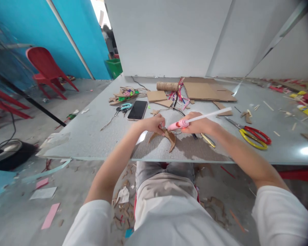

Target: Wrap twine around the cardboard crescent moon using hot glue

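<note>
My right hand [195,123] is wrapped round a pink hot glue gun [179,125], with a long translucent glue stick [210,114] jutting from its back. Its nozzle points left, close to my left hand [155,123]. Pinched in my left fingers is a curved brown cardboard piece [170,139], its pointed ends hanging just above or on the table; I cannot tell which. The exact spot where nozzle and cardboard come together is too small to make out. Below my right wrist lies a yellow utility knife [208,140].
Scissors [255,136] with red and yellow handles lie to the right. A phone [138,110], blue-handled snips [124,107], a twine roll [167,86] and cardboard sheets [207,89] sit further back. A white wall [169,37] borders the table's far edge.
</note>
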A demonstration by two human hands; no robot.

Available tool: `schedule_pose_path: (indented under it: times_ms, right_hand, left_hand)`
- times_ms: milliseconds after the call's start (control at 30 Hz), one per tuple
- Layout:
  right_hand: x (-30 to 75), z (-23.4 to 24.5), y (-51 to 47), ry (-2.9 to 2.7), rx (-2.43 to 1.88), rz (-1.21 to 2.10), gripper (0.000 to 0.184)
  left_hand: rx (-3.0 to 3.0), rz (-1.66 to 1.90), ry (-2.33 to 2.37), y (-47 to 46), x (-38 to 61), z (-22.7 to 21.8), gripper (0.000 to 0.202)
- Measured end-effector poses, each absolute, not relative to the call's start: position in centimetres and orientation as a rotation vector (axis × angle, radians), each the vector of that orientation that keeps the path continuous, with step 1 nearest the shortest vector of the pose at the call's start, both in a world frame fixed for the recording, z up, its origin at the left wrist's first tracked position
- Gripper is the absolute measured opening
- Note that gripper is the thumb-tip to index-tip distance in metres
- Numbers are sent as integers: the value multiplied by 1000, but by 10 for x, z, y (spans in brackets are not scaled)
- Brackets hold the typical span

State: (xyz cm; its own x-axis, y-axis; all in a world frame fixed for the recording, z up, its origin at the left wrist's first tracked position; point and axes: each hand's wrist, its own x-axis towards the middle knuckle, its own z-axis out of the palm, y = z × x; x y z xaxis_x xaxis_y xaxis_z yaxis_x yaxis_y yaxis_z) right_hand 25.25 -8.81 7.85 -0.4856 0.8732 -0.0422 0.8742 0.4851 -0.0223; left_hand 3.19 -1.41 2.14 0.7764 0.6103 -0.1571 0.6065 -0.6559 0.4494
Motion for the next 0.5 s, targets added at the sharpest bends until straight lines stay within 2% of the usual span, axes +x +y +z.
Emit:
schedule_pose_path:
  times_ms: [133,500]
  right_hand:
    - [244,87,-82,2672,1472,22,19]
    - [244,91,-68,2790,1311,-180,20]
  left_hand:
    - [2583,-65,936,-14,33,23,36]
    - [2541,-111,945,-13,33,26,42]
